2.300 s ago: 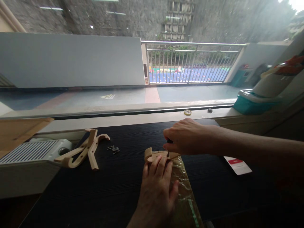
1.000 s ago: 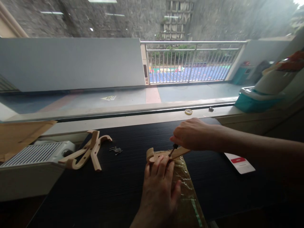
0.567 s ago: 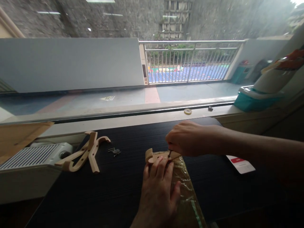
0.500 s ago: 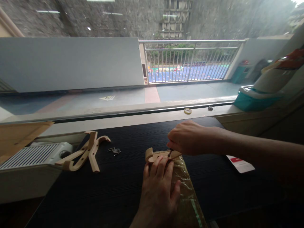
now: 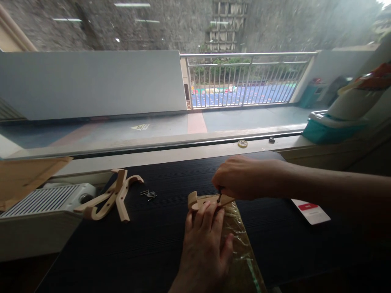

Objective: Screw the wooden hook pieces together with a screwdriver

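A light curved wooden piece (image 5: 192, 200) with a dark hole lies on a long parcel wrapped in shiny brown tape (image 5: 241, 244). My left hand (image 5: 206, 240) rests over the parcel, its fingers bent onto the wooden piece and holding it down. Closed in a fist just above the wood, my right hand (image 5: 235, 177) grips a screwdriver whose thin dark shaft (image 5: 219, 196) points down to the piece near my left fingertips. Its handle is hidden in the fist. At the left, several curved wooden pieces (image 5: 117, 195) lie crossed beside a small heap of screws (image 5: 148, 194).
The black tabletop (image 5: 122, 252) meets a window sill holding a yellow tape roll (image 5: 242, 144) and a small dark object (image 5: 271, 140). A teal bin (image 5: 330, 130) stands right. A white-and-red card (image 5: 311, 211) lies under my right forearm. Cardboard (image 5: 30, 179) and a slatted white unit (image 5: 51, 199) are left.
My right fist has shifted slightly left and turned a little around the screwdriver. My left hand stays on the wooden piece. The whole view has moved slightly.
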The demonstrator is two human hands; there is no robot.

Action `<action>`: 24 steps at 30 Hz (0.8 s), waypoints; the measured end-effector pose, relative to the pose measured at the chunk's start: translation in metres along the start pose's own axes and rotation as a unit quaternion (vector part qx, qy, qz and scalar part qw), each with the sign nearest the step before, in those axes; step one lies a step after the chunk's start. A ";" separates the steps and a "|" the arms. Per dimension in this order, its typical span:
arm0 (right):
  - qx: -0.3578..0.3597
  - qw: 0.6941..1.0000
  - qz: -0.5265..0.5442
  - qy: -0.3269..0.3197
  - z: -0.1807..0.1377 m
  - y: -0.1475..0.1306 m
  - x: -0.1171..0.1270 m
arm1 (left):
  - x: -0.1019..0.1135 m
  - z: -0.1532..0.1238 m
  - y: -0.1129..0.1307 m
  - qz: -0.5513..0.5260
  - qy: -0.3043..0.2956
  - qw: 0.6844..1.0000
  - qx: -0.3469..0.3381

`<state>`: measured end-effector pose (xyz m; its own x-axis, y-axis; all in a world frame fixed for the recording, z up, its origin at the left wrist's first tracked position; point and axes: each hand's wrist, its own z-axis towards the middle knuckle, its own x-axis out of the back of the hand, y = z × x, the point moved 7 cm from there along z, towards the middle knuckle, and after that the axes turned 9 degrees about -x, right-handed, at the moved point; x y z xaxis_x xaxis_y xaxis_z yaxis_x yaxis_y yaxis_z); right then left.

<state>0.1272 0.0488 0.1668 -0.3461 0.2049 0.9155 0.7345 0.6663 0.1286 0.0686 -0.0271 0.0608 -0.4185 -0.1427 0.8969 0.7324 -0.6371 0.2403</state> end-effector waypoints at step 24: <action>-0.036 0.998 0.038 0.035 0.011 0.010 -0.007 | -0.001 0.001 0.001 -0.007 -0.010 1.000 -0.007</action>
<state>0.1305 0.0616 0.1581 -0.2488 0.2008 0.9475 0.7977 0.5973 0.0829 0.0707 -0.0271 0.0610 -0.4173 -0.1193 0.9009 0.7197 -0.6487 0.2475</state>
